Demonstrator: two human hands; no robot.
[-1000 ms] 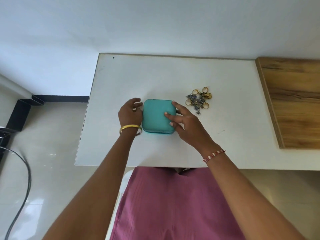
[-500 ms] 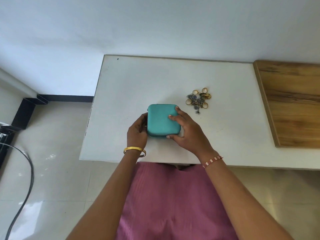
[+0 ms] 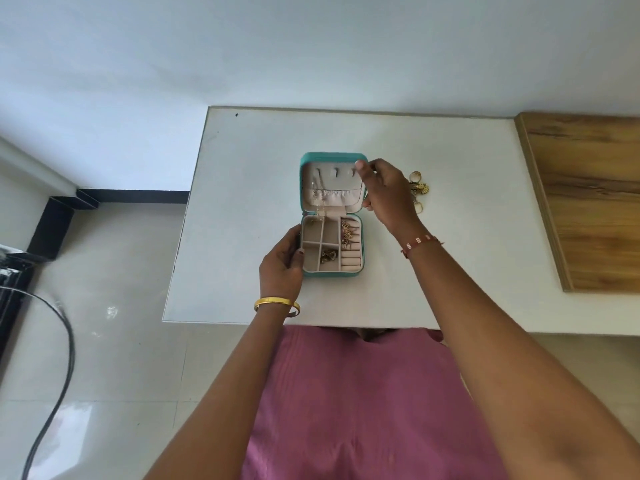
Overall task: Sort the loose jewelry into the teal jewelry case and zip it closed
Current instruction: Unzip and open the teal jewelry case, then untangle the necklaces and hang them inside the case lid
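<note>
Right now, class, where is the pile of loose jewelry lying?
In the head view, the loose jewelry lies on the white table, right of the open teal case, partly hidden behind the right hand.

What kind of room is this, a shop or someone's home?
Probably a home, though that is a guess: a plain white table against a bare white wall, a glossy tiled floor, and a small teal jewelry case lying open.

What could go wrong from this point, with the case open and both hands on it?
The lid is held open only by the right hand; released, it might drop shut over the tray.

A thin chain hangs from the lid across the hinge and could get pinched or caught in the zip at closing.

The loose jewelry lies partly hidden behind the right hand, so a sweep of the wrist could scatter it across the white table.
</note>
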